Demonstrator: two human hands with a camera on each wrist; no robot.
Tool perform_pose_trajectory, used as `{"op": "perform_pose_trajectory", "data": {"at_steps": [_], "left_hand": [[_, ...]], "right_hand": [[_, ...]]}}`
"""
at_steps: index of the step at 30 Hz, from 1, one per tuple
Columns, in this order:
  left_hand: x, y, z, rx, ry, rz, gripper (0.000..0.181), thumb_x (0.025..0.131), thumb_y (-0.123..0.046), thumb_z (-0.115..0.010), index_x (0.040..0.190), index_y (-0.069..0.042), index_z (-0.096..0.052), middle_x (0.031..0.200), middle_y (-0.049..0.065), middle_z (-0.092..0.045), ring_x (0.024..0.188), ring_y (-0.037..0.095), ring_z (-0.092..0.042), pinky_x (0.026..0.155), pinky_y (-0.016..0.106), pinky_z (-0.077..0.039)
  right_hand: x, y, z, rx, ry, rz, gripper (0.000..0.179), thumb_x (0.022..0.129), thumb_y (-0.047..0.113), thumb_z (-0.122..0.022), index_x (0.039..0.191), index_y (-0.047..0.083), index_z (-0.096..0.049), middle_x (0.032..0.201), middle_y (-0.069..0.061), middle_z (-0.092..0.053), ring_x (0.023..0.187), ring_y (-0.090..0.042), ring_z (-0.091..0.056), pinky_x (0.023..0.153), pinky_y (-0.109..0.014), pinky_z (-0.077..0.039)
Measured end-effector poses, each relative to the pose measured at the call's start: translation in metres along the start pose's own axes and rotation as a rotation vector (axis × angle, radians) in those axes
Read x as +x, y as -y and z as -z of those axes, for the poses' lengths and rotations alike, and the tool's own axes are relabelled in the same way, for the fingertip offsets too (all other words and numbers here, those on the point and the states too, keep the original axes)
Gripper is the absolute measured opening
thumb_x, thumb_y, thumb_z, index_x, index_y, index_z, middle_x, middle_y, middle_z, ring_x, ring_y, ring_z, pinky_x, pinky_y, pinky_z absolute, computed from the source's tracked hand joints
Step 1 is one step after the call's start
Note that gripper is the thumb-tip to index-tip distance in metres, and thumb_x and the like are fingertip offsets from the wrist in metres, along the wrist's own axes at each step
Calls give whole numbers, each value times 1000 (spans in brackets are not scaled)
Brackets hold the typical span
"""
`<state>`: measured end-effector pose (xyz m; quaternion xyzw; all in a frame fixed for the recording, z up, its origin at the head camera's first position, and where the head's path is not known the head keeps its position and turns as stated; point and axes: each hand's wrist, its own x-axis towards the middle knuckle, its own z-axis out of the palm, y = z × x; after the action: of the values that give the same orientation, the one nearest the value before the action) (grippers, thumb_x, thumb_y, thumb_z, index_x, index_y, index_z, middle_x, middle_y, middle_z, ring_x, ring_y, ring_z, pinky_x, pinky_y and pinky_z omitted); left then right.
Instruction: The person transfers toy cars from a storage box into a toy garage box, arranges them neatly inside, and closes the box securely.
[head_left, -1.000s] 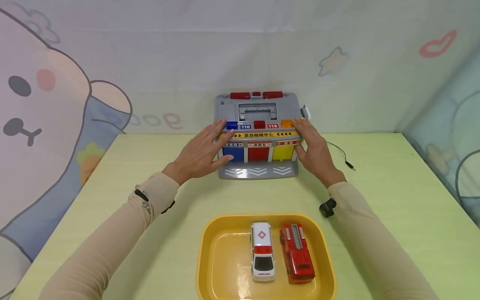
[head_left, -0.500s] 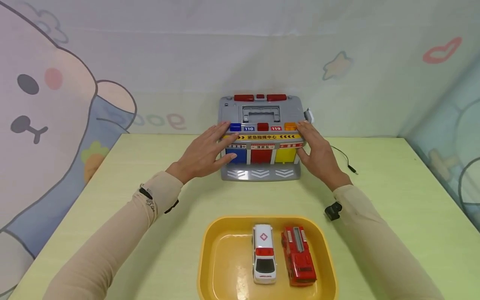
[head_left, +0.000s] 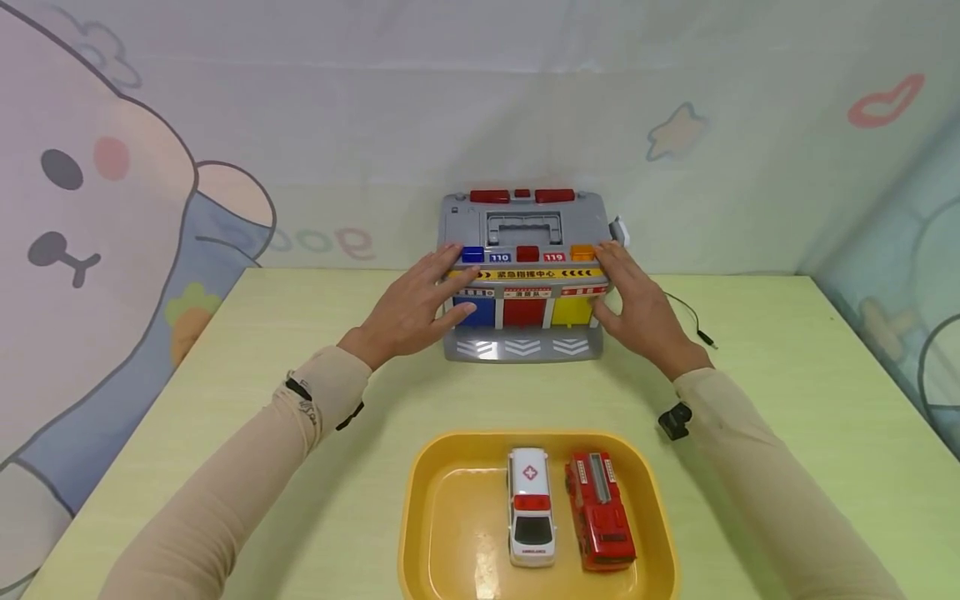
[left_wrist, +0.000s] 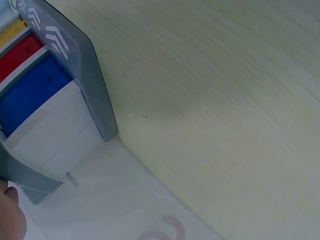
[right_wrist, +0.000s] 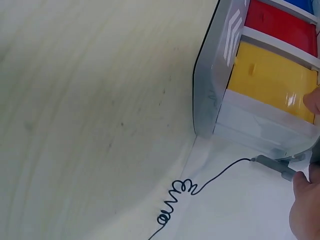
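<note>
On the table [head_left: 810, 375] stood a toy station [head_left: 525, 274], my left hand [head_left: 411, 306] and right hand [head_left: 642, 310] resting unclenched on it.

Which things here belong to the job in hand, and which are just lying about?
Likely the job's:
left hand
right hand
toy station, touched by both

Apparently lying about, untouched:
yellow tray
white ambulance
red fire truck
black plug

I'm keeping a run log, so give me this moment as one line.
left hand: touching toy station, left end | right hand: touching its right end | doors: closed | yellow tray: ambulance, red fire truck inside
</note>
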<state>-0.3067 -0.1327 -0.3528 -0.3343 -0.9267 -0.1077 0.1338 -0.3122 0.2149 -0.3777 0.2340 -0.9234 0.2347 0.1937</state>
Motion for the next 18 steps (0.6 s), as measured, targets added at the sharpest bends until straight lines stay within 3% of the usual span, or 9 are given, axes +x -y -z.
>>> {"op": "perform_pose_trajectory", "data": {"at_steps": [8, 18], "left_hand": [[-2, -1, -1, 0, 0, 6, 62, 101, -46, -50, 155, -18, -38, 167, 14, -21, 155, 31, -20, 126, 46, -21], [1, -3, -2, -13, 1, 23, 63, 101, -48, -49, 156, -19, -36, 168, 12, -18, 156, 30, -18, 126, 47, -20]], "right_hand": [[1, -4, 7, -19, 91, 26, 82, 92, 24, -65, 160, 9, -21, 169, -8, -17, 156, -28, -18, 119, -55, -32], [10, 5, 12, -12, 104, 65, 86, 89, 24, -62, 161, 12, -16, 170, -2, -14, 156, -25, -16, 124, -52, -25]]}}
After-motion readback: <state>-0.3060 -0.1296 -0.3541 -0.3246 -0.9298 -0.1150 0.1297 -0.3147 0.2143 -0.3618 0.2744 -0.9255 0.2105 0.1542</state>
